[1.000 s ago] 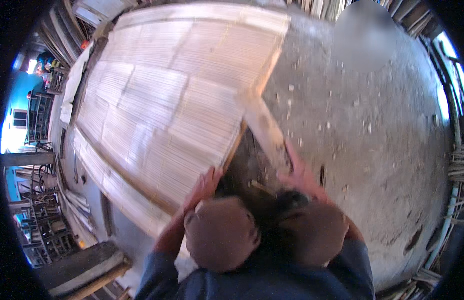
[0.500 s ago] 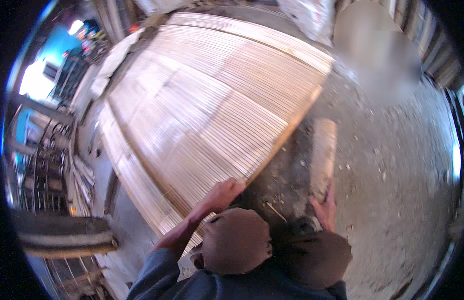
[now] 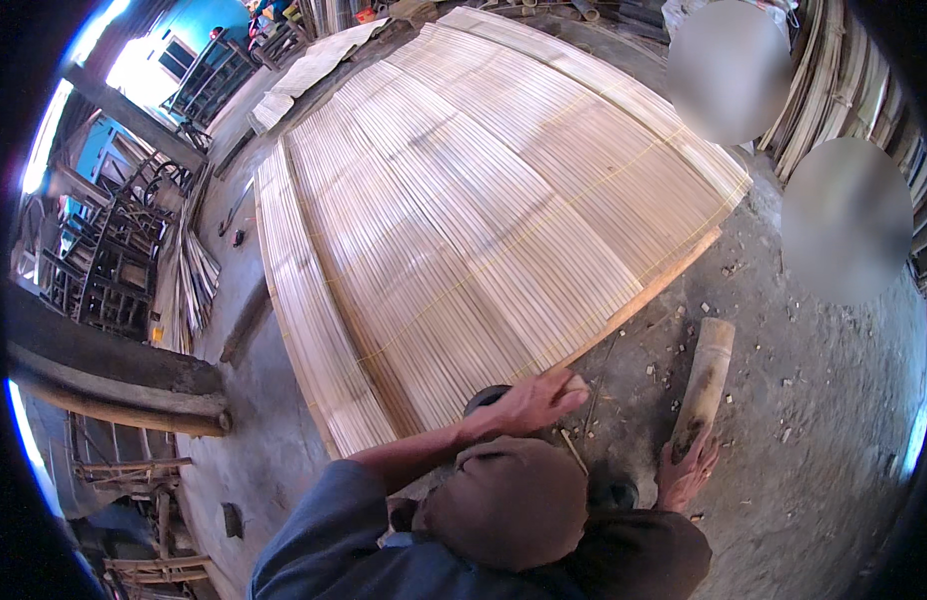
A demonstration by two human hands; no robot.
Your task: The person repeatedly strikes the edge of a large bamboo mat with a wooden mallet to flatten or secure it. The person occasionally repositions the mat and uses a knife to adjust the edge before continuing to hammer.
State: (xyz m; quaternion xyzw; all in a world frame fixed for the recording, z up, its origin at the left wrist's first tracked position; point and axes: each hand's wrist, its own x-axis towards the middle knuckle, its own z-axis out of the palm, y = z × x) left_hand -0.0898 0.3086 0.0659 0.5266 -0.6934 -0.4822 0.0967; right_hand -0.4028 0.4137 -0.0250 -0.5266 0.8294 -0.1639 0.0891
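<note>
A large mat of thin pale bamboo slats (image 3: 464, 200) lies on the ground and fills the middle of the view. My left hand (image 3: 529, 402), in a blue sleeve, rests flat with its fingers stretched out on the mat's near corner. A short thick bamboo section (image 3: 709, 375) lies on the dirt just right of the mat's wooden edge strip (image 3: 644, 300). My right hand (image 3: 687, 468) grips its near end. My bent knees in brown trousers (image 3: 509, 500) hide the ground below both hands.
Grey dirt floor (image 3: 814, 430) with chips spreads to the right. Loose bamboo strips (image 3: 189, 280) and dark wooden frames (image 3: 104, 260) stand at the left, and a heavy beam (image 3: 104, 375) lies lower left. Bundled canes (image 3: 834, 80) lean at the upper right. A smaller mat (image 3: 304, 70) lies beyond.
The bamboo section has gone from the mat's edge out to the right and now lies on the dirt. My left hand has reached further onto the mat's corner. The view has swung.
</note>
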